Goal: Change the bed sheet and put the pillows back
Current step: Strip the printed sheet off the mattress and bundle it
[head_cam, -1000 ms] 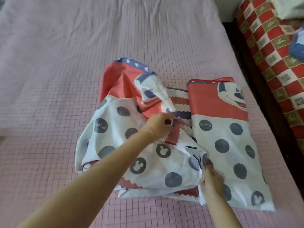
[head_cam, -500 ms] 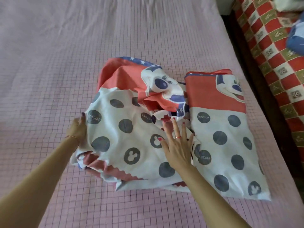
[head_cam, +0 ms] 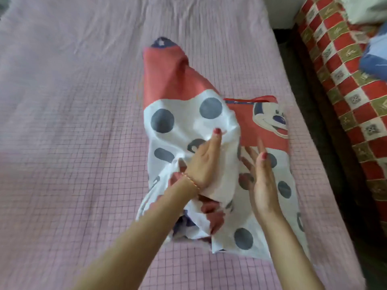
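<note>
**Sheet bunched up and lifted**

Half a second ago the left hand [head_cam: 202,164] lay at the sheet's [head_cam: 184,114] left edge and the right hand [head_cam: 262,176] pressed flat on top. Now the left hand has grabbed a bunch of cloth in the middle and pulled it up into a tall hump. I think the unfolding has begun. The right hand is open, fingers spread, holding nothing, just beside the hump. The sheet lies on the bed [head_cam: 73,132], toward its right side.

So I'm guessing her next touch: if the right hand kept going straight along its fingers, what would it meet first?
Probably the lifted fold of the spotted sheet that the left hand grips. The right hand is open, fingers aimed there, though depth is unclear.
</note>
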